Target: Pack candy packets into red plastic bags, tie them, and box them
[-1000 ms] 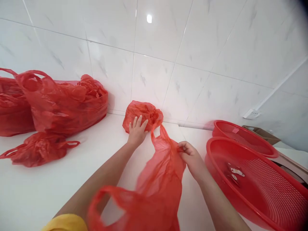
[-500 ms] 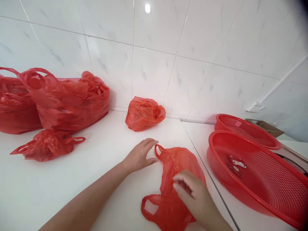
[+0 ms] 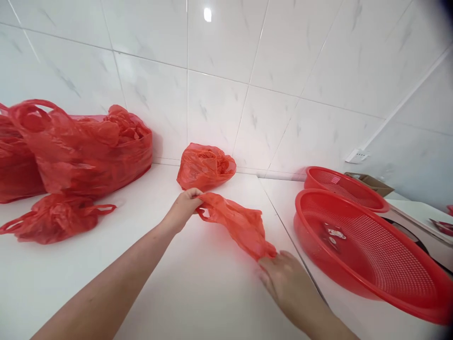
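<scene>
A thin red plastic bag (image 3: 237,219) is stretched slantwise between my two hands, just above the white tabletop. My left hand (image 3: 186,205) pinches its far left end, beside a handle loop. At the near right end, my right hand (image 3: 283,278) is closed on the bunched plastic; its fingers are slightly blurred. Right behind the left hand, a smaller red bag (image 3: 203,167) stuffed with crumpled plastic sits by the wall.
Large full red bags (image 3: 88,156) stand at the left, with a small knotted red bag (image 3: 58,217) before them. Two red plastic baskets (image 3: 336,278) are on the right, the near one holding a small label. Behind them is a cardboard box (image 3: 375,184). A seam crosses the white table (image 3: 198,293).
The bag lay flat on the table; now it is lifted and drawn out between both hands. My left hand has closed on it and moved left. The view has shifted slightly right.
</scene>
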Action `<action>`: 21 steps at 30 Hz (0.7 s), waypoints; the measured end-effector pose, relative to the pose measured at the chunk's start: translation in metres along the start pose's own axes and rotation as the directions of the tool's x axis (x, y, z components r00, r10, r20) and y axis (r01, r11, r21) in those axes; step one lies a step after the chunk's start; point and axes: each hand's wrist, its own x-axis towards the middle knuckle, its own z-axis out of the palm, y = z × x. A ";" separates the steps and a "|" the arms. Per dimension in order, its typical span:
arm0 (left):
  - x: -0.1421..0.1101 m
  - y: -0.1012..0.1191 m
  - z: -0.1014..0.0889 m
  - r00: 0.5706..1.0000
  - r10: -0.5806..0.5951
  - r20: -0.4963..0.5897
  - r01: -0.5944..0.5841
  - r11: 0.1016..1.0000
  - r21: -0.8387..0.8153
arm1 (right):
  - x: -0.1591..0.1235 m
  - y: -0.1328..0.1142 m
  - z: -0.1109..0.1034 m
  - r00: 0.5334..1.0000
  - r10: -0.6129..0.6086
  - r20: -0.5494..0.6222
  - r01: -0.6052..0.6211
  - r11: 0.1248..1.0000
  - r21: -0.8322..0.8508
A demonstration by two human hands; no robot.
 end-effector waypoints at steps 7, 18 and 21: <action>-0.044 0.011 -0.015 0.968 -0.164 0.189 0.231 0.878 -0.419 | 0.028 0.008 0.006 0.954 0.142 -0.263 -0.167 0.983 -0.075; -0.075 0.015 0.016 0.927 0.028 0.373 0.120 0.923 -0.367 | 0.089 -0.040 0.028 0.940 0.123 -0.318 0.105 0.781 0.615; -0.081 0.016 0.013 0.872 0.062 0.486 0.164 0.898 -0.407 | 0.105 -0.027 0.029 0.918 0.268 -0.293 0.039 0.674 0.738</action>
